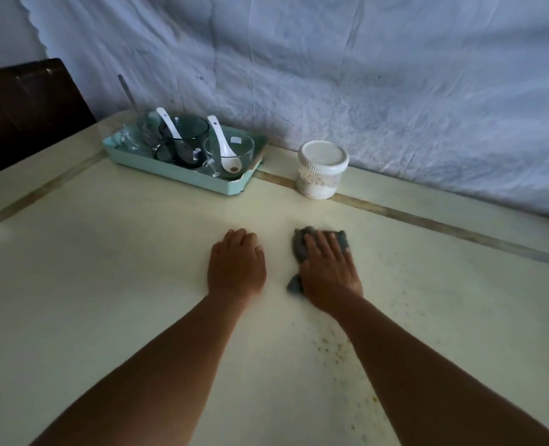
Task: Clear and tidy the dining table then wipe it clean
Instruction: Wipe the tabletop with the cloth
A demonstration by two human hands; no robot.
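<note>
My right hand (329, 272) lies flat on a grey cloth (300, 247), pressing it onto the cream table (122, 284) near the middle. My left hand (236, 263) rests palm down on the bare table just left of it, fingers together, holding nothing. Brown crumbs (331, 346) speckle the surface beside and under my right forearm. At the back left a mint tray (183, 177) holds a dark glass bowl (183, 140), a clear glass bowl (229, 152), glass cups and two white spoons (221, 146).
A white-lidded plastic jar (321, 170) with pale contents stands right of the tray by the wall. A wrinkled white sheet (331, 75) covers the wall behind. A dark chair back (25, 107) stands at the far left edge.
</note>
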